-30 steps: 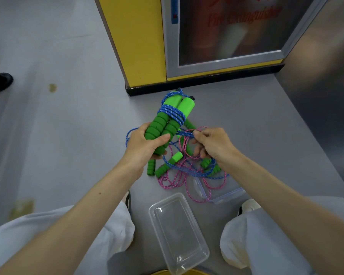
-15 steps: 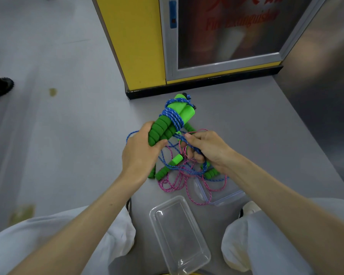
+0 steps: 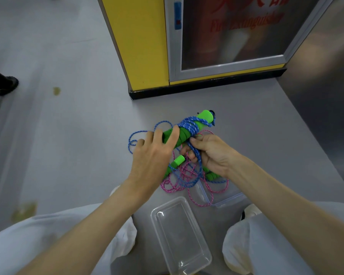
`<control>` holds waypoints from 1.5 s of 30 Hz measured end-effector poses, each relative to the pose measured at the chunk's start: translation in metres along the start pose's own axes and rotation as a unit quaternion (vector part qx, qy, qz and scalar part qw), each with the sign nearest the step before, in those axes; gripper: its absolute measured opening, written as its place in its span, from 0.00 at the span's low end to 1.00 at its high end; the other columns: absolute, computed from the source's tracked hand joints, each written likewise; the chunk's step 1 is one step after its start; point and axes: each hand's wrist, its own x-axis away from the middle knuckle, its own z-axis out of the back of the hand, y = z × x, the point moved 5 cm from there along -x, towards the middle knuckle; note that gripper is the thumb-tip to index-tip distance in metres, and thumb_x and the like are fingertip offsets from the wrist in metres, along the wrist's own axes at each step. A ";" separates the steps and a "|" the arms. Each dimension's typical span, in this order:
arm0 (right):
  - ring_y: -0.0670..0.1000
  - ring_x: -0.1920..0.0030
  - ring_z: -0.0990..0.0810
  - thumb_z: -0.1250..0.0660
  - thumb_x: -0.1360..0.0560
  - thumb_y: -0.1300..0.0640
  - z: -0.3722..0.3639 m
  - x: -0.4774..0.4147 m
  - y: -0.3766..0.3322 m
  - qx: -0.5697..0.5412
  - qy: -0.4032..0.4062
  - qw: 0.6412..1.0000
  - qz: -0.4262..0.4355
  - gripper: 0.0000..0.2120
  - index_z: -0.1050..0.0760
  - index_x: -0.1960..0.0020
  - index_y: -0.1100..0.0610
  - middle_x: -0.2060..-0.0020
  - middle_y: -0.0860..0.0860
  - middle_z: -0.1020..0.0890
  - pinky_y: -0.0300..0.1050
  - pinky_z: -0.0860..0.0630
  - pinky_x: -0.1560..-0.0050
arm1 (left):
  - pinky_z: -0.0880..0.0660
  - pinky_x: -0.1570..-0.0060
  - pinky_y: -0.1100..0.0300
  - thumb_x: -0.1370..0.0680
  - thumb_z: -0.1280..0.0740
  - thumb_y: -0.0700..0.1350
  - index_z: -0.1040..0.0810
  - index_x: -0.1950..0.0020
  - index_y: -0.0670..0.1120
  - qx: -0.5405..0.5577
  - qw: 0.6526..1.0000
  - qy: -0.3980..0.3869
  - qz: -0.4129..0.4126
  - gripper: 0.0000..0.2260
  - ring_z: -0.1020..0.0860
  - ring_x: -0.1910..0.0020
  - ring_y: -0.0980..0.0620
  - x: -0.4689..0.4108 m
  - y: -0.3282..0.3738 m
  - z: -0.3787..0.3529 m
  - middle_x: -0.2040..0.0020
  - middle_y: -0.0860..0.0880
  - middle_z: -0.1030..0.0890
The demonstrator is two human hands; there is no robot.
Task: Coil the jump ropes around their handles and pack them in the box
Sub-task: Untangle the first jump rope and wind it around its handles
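- At centre frame, raised off the floor [image 3: 68, 155]: left hand [image 3: 153, 155] curled over the paired green handles [image 3: 206, 116], right hand [image 3: 213, 153] pinching the blue rope [image 3: 189, 126] just beside the wraps.
- Coiled only in part: a few blue turns near the far end of the handles, one long loose loop trailing toward the left of the frame, more slack running down into the pile.
- Likely snag: blue slack crossed with the pink rope [image 3: 169, 188] and the other handles [image 3: 178, 161] lying underneath; with a hard pull, liable to drag the whole pile up or cinch into a knot.
- Likely slip: turns bunched close to the handle tip, apt to slide off the end under slack tension or a loosened pinch.
- Likely spread: two handles kept together by one hand alone, apt to splay and loosen the coil.
- Trouble at packing: box [image 3: 179, 235] lower centre, between the knees [image 3: 58, 235], well apart from both hands; risk of a fat, uneven coil not seating in it.
- Second clear piece [image 3: 230, 199] with a blue edge, partly under the pink rope, liable to be dragged or tipped by a lifted strand; lid or another box, cannot tell.
- Surface: smooth grey floor, yellowish stains [image 3: 56, 90] at left.
- Room: yellow cabinet [image 3: 145, 46] with a glazed door and red lettering at upper middle, metal wall [image 3: 326, 86] at right, a dark object [image 3: 6, 84] at the left edge, too cropped to identify.
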 end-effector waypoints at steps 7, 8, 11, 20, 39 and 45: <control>0.46 0.77 0.36 0.39 0.22 0.47 0.015 -0.005 0.001 0.032 0.061 0.997 0.017 0.16 0.26 0.59 0.58 0.72 0.53 0.23 0.38 0.40 0.75 | 0.25 0.59 0.50 0.33 0.28 0.38 0.37 0.28 0.48 0.067 0.996 -0.057 -0.017 0.35 0.24 0.55 0.41 0.009 0.012 -0.017 0.48 0.40 0.24; 0.46 0.78 0.36 0.39 0.21 0.47 0.017 -0.005 0.001 0.042 0.081 0.996 0.017 0.16 0.26 0.59 0.59 0.73 0.53 0.23 0.38 0.40 0.75 | 0.26 0.56 0.50 0.31 0.27 0.48 0.37 0.28 0.49 0.098 0.991 -0.091 -0.004 0.35 0.25 0.52 0.41 0.009 0.013 -0.020 0.46 0.41 0.25; 0.46 0.77 0.37 0.40 0.20 0.50 0.020 -0.006 0.002 0.092 0.084 0.992 0.022 0.16 0.28 0.59 0.60 0.73 0.53 0.25 0.38 0.39 0.75 | 0.27 0.47 0.52 0.29 0.35 0.65 0.39 0.26 0.54 0.327 0.902 -0.236 0.156 0.35 0.29 0.43 0.48 0.004 0.003 -0.027 0.40 0.47 0.30; 0.52 0.67 0.25 0.40 0.21 0.47 0.008 -0.006 0.003 0.084 0.005 0.996 0.034 0.21 0.23 0.50 0.65 0.66 0.57 0.19 0.44 0.23 0.62 | 0.20 0.57 0.57 0.26 0.29 0.48 0.24 0.40 0.46 0.657 0.541 -0.348 0.394 0.15 0.17 0.56 0.49 0.008 -0.008 -0.028 0.53 0.48 0.16; 0.43 0.79 0.29 0.38 0.20 0.56 0.018 -0.002 -0.004 0.234 0.093 0.966 0.057 0.16 0.22 0.63 0.61 0.77 0.51 0.23 0.36 0.30 0.68 | 0.24 0.57 0.53 0.27 0.29 0.51 0.26 0.39 0.52 0.349 0.867 -0.162 0.317 0.18 0.23 0.55 0.49 -0.002 -0.039 -0.022 0.56 0.52 0.20; 0.47 0.77 0.35 0.40 0.20 0.57 0.003 0.003 -0.003 0.252 0.010 0.965 0.077 0.17 0.22 0.64 0.60 0.81 0.47 0.26 0.38 0.33 0.69 | 0.35 0.64 0.56 0.25 0.33 0.55 0.31 0.36 0.51 0.172 0.942 -0.166 0.237 0.19 0.23 0.56 0.45 -0.002 -0.026 -0.012 0.53 0.50 0.21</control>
